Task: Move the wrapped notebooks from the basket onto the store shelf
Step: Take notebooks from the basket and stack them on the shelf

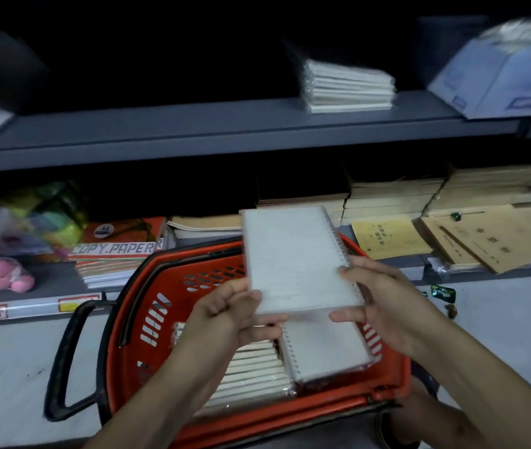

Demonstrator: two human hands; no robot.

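Observation:
Both my hands hold one wrapped spiral notebook pack [296, 257] above the red basket [147, 296]. My left hand [235, 309] grips its near left corner, and my right hand [377, 296] grips its near right edge by the spiral. Inside the basket lie more wrapped notebooks [325, 348], one pack flat on the right and another stack showing its page edges on the left. A stack of wrapped notebooks [348, 87] sits on the grey shelf [193, 128] above, towards the right.
The basket's black handle [63, 358] sticks out to the left on the pale floor. The lower shelf holds copy paper packs [115, 251], brown exercise books [393, 196], yellow booklets [387, 238] and a pink toy [2, 273]. Blue-white packs [500, 79] fill the upper shelf's right end.

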